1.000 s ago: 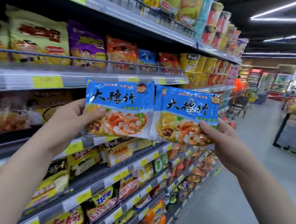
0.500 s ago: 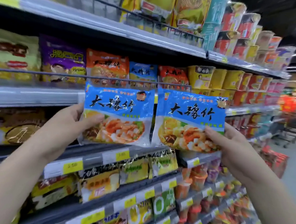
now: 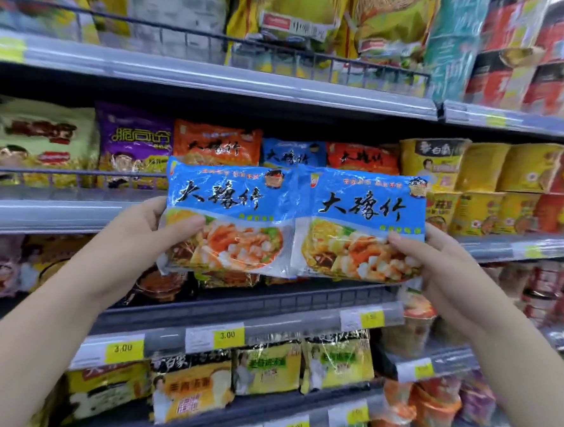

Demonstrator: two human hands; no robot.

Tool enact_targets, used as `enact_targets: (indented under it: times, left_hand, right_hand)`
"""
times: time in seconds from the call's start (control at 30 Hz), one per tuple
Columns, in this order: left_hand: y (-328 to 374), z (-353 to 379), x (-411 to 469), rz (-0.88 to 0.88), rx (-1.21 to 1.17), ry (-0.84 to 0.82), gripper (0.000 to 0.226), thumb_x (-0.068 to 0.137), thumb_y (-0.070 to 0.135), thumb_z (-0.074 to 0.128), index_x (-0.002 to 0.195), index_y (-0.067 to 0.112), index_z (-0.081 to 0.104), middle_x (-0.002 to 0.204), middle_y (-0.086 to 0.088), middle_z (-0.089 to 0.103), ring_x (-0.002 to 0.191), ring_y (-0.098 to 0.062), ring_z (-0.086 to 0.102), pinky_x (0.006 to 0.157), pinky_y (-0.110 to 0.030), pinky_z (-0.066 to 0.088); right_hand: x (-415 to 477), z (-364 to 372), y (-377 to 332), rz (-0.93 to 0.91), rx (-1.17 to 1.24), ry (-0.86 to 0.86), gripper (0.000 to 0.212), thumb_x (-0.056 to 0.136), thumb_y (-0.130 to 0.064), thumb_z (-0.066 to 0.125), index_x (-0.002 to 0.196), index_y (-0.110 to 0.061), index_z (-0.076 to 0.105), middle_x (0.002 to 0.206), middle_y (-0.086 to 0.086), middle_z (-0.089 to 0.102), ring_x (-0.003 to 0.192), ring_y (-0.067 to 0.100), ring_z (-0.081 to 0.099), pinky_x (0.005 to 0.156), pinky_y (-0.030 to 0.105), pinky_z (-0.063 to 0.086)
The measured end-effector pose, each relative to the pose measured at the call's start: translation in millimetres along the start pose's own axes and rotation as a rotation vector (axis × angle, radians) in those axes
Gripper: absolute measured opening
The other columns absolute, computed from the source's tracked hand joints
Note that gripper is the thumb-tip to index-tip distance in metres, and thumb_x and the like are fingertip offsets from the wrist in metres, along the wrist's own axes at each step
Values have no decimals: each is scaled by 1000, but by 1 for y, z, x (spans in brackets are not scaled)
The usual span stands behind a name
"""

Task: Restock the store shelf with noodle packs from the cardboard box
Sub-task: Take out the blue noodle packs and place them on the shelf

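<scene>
I am holding two blue noodle packs up in front of the shelf (image 3: pixel 59 213), one in each hand. My left hand (image 3: pixel 140 234) is gripping the left pack (image 3: pixel 231 210) at its left edge. Its fingers (image 3: pixel 187 222) are pinching the wrapper, with the thumb pressing on the printed front and the rest hidden behind. My right hand (image 3: pixel 443 259) is gripping the right pack (image 3: pixel 366 218) at its right edge in the same way, thumb on the front.

Both packs are standing upright between the two sets of fingers, with their fronts facing me. Their inner edges are meeting in the middle, and I cannot tell which one is lying on top.

Just above and beyond the fingers, a matching blue pack (image 3: pixel 291 154) is standing on the shelf, right over the join of the two I am holding. An orange pack (image 3: pixel 217 143) is sitting on its left and a red pack (image 3: pixel 363 159) on its right. Further out past the left fingers, a purple pack (image 3: pixel 133 141) is leaning behind a wire rail (image 3: pixel 72 172). Past the right fingers, yellow noodle cups (image 3: pixel 481 166) are standing in stacked rows.

Below the fingers, the next shelf edge is carrying yellow price tags (image 3: pixel 227 335) reading 3.00. More packs are showing underneath it, their print too blurred for me to read.
</scene>
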State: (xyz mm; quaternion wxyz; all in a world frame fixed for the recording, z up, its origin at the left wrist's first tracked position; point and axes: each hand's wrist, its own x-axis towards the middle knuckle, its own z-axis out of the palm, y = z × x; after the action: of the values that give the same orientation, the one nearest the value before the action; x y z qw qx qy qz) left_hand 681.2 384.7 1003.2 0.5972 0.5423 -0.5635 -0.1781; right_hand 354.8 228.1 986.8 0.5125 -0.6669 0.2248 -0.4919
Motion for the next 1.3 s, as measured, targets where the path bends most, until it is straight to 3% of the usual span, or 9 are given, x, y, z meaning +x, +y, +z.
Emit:
enact_targets:
  times: [0.07,0.23,0.4,0.63,0.77,0.87,0.93,1.1,1.3]
  left_hand:
    - [8,0,3,-3,-1,8,23,94,26,62,117,26,64,73,11,76,80,2,72,87,-32,44]
    - [10,-8,18,-3,-42,82,30,92,25,65,122,18,64,107,3,78,100,-8,73,86,-26,48]
    - [5,-12,26,22,8,105,35,89,32,69,123,23,64,112,7,77,108,-7,71,105,-35,43]
    - [15,-20,26,22,91,217,89,66,66,83,141,28,53,135,11,66,129,-9,58,117,-47,34]
    - [27,-15,27,64,89,241,64,76,58,79,129,28,61,119,12,74,116,-8,66,115,-47,38]
    - [30,-16,27,83,104,261,79,66,67,80,133,32,59,123,15,72,120,-7,64,115,-47,36]
    - [30,-17,27,72,91,269,67,72,60,81,129,31,62,120,12,73,117,-9,67,114,-46,38]
    - [26,-11,23,49,79,286,46,82,37,70,126,26,63,113,9,77,110,-6,69,115,-45,36]
    - [29,0,18,30,37,286,64,69,52,84,122,22,65,110,1,78,104,-13,73,106,-44,44]
  right_hand:
    - [11,2,-3,-10,-6,-5,28,95,-18,61,123,-15,65,116,2,76,107,20,72,91,34,50]
    - [37,5,-9,-37,-53,-9,29,91,-21,64,119,-16,68,114,4,76,106,20,71,96,40,48]
    - [60,8,-6,-51,-41,-42,25,94,-17,61,118,-14,68,111,4,77,96,16,74,85,33,51]
    - [95,4,-4,-61,-13,-171,35,90,-22,65,125,-15,65,113,6,76,99,22,75,84,35,61]
    - [118,-3,-13,-87,-25,-197,33,92,-23,66,124,-15,67,119,12,74,108,30,71,90,40,60]
    - [135,-4,-19,-88,-24,-199,34,89,-26,70,121,-13,70,121,17,72,108,32,67,103,52,48]
    - [146,-2,-21,-77,-35,-201,34,91,-26,70,120,-9,69,118,15,74,106,30,68,104,50,48]
    - [172,8,-33,-37,-32,-174,23,95,-20,68,113,-7,70,111,12,76,86,17,74,69,26,60]
    - [195,26,-48,-13,-36,-153,37,91,-17,74,118,3,57,107,16,76,89,20,76,74,31,62]
